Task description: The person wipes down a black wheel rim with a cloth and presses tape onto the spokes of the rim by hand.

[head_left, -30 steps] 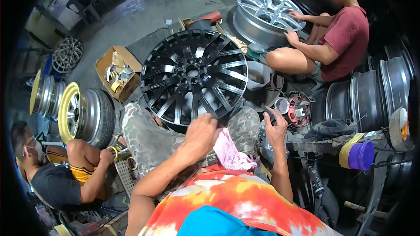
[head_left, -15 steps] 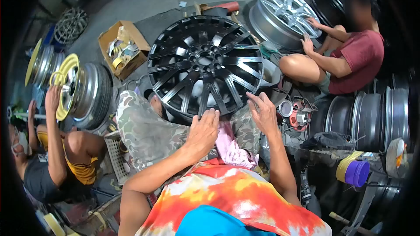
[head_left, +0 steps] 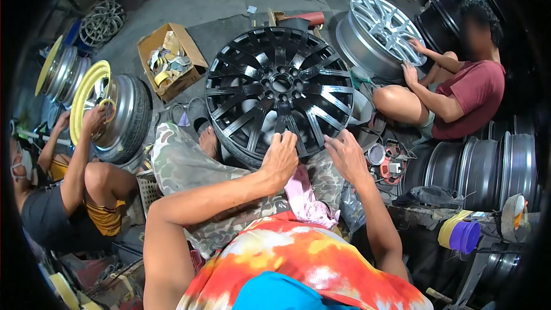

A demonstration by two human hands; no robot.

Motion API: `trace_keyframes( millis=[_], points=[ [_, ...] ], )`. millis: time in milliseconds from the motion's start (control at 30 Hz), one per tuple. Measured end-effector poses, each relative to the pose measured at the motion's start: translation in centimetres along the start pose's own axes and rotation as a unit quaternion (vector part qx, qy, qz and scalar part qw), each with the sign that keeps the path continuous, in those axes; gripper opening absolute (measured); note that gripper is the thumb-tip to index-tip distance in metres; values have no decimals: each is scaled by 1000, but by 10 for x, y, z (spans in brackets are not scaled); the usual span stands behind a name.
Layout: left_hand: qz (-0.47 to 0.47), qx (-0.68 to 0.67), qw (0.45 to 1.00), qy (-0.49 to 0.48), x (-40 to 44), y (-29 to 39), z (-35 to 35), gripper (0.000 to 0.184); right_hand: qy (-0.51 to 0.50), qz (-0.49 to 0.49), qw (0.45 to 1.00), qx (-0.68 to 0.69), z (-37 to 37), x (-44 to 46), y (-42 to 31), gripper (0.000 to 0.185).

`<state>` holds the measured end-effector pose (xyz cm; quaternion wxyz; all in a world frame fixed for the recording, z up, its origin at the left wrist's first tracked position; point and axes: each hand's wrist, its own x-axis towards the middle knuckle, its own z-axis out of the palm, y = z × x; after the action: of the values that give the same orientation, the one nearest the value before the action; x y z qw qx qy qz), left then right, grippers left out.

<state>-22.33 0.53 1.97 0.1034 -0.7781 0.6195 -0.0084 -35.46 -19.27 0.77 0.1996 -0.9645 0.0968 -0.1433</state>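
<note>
A glossy black multi-spoke wheel rim lies face up before my knees, a dark edge beneath it. At its near side, my left hand has its fingers bent and pressed together on a spoke. Whatever those fingers pinch, if anything, is hidden. My right hand is at the near right edge of the rim, with fingers curled inward and the index fingertip close to the lip. I cannot make out anything in it. A pink cloth hangs between my camouflage-trousered legs, below both hands.
At right, a person in a maroon shirt touches a silver wheel. Left, another person handles a tape roll by a yellow-rimmed wheel. A cardboard box holds scraps. A red power tool and wheel barrels are at right.
My left hand has moved slightly up and right, its fingers curling more. My right hand's extended fingers have bent inward. The person at left has lowered the tape roll. The view has shifted slightly.
</note>
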Motion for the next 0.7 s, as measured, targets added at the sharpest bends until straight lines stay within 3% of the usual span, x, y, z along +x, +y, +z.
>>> trace_keyframes(
  millis=[67,200,267,333,367,600,700],
  points=[
    [-6,63,998,3,0,-1,6,25,6,1,1000,13,-5,-4,-2,28],
    [25,17,999,-17,6,-5,3,24,20,20,999,-17,-6,-7,-3,29],
    [32,-42,998,-40,11,-23,-1,28,29,81,995,45,-3,-6,-5,27],
    [82,-247,965,-22,16,-50,-3,44,53,77,994,62,-7,7,-11,21],
    [91,-253,962,-36,20,-65,-11,50,76,73,990,89,-7,15,-13,18],
    [-20,-229,973,-31,29,-147,-24,40,144,104,969,173,14,83,-18,12],
    [-24,-255,964,-74,17,-140,-17,39,97,30,984,143,31,123,-16,14]
  ],
)
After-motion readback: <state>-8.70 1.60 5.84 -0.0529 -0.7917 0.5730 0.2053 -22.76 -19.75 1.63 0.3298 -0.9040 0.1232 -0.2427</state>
